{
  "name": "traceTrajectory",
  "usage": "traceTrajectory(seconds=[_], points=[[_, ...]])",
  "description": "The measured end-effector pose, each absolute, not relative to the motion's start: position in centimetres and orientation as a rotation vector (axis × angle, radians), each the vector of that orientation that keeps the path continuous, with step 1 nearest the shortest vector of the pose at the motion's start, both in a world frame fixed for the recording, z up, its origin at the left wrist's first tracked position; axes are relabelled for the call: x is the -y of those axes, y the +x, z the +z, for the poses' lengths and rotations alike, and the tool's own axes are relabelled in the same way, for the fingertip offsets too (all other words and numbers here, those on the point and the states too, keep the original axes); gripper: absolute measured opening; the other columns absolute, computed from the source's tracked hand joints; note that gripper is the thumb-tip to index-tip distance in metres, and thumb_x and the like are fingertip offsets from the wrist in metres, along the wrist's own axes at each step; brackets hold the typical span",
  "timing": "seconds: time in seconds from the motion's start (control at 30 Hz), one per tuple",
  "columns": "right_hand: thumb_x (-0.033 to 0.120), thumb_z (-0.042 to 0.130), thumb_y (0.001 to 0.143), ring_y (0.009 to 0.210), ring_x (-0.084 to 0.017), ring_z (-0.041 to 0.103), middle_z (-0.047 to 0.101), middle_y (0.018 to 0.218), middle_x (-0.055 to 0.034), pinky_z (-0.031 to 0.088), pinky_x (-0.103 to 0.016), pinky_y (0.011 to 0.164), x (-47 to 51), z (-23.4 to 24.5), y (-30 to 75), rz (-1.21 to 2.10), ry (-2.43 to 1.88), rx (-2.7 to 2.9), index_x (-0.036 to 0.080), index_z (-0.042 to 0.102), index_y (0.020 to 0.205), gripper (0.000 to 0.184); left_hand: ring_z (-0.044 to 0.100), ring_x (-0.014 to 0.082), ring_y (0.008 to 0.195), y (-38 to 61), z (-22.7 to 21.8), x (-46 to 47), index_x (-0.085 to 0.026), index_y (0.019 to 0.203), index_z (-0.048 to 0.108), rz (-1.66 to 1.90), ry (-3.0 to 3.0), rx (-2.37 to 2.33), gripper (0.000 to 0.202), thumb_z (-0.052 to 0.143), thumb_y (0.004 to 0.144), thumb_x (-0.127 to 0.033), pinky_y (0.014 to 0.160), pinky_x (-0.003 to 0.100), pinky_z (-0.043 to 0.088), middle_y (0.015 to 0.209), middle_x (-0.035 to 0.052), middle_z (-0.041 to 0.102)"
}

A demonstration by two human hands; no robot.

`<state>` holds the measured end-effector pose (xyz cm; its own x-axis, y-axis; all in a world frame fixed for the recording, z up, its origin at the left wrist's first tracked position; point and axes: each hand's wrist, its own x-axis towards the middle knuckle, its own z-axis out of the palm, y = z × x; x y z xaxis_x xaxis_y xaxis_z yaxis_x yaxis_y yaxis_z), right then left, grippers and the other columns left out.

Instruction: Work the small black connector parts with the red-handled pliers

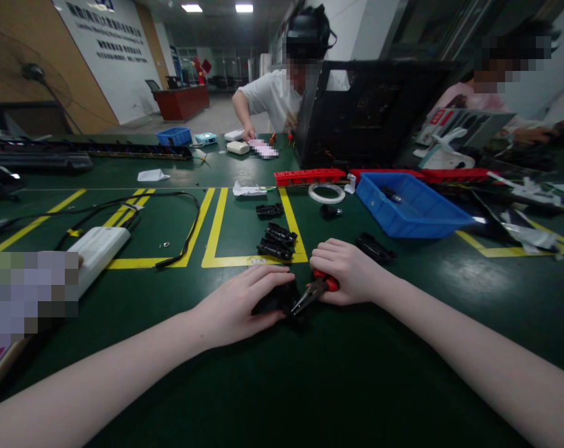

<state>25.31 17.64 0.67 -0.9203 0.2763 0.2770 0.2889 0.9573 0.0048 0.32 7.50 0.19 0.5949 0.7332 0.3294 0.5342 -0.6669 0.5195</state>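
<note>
The left hand (247, 300), thumb and fingers curled partly open around the black part (288, 295) on the table (356, 379), apparently braces it for the pliers (312, 293), whose red handles (329, 284) the right hand (349, 271) grips closed, tip over the part.

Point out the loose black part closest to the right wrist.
The lone black part between the right hand and the blue bin; three similar ones lie farther left by the yellow lines.

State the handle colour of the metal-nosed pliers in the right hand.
The visible handle parts are red; best seen in head view.
</note>
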Motion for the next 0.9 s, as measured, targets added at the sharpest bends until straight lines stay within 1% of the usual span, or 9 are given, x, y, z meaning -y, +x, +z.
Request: traceTrajectory(seconds=[0.2, 0.3, 0.6, 0.77, 0.9], points=[[0.038, 0.058, 0.082, 0.068, -0.018, 0.046, 0.053, 0.072, -0.0027, 0.034, -0.033, 0.067, -17.64, 0.70, 25.33, -0.069, -0.400, 2.829, 0.021, 0.049, 0.073, 0.021, 0.053, 0.0220, 0.126, 0.14, 0.10, -7.59, -0.019, 0.133, 0.047, 0.811, 2.416, -1.020, 0.046, 0.058, 0.090, -0.011, 0.109, 0.045, 0.047, 0.133, 0.0106, 0.056], [0.038, 0.058, 0.083, 0.068, -0.018, 0.046, 0.052, 0.072, -0.0025, 0.034, -0.033, 0.067, -17.63, 0.72, 25.35, -0.068, -0.392, 2.823, 0.021, 0.049, 0.073, 0.021, 0.053, 0.0220, 0.126, 0.03, 0.10, -7.56, -0.020, 0.133, 0.047, 0.800, 2.426, -1.028, 0.046, 0.059, 0.090, -0.010, 0.109, 0.045, 0.047, 0.133, 0.0099, 0.055], [0.037, 0.057, 0.083, 0.069, -0.019, 0.045, 0.052, 0.071, -0.0028, 0.034, -0.032, 0.067, -17.66, 0.57, 25.37, -0.085, -0.387, 2.814, 0.021, 0.050, 0.073, 0.020, 0.056, 0.0239, 0.118, 0.08, 0.02, -7.58, -0.021, 0.134, 0.046, 0.739, 2.430, -1.124, 0.050, 0.064, 0.088, -0.014, 0.100, 0.044, 0.052, 0.129, 0.0103, 0.053], [0.037, 0.059, 0.083, 0.069, -0.019, 0.046, 0.053, 0.072, -0.0030, 0.035, -0.032, 0.068, -17.69, 0.59, 25.41, -0.073, -0.392, 2.823, 0.021, 0.050, 0.074, 0.021, 0.060, 0.0248, 0.107, 0.15, 0.16, -7.65, -0.019, 0.130, 0.050, 0.683, 2.471, -1.158, 0.046, 0.068, 0.088, -0.024, 0.089, 0.042, 0.056, 0.119, 0.0106, 0.057], [0.039, 0.059, 0.082, 0.069, -0.019, 0.046, 0.053, 0.073, -0.0032, 0.036, -0.032, 0.068, -17.73, 0.61, 25.42, -0.064, -0.409, 2.823, 0.021, 0.050, 0.074, 0.022, 0.061, 0.0244, 0.101, 0.25, 0.37, -7.58, -0.017, 0.127, 0.052, 0.580, 2.586, -1.107, 0.041, 0.067, 0.089, -0.023, 0.087, 0.042, 0.054, 0.111, 0.0093, 0.061]])
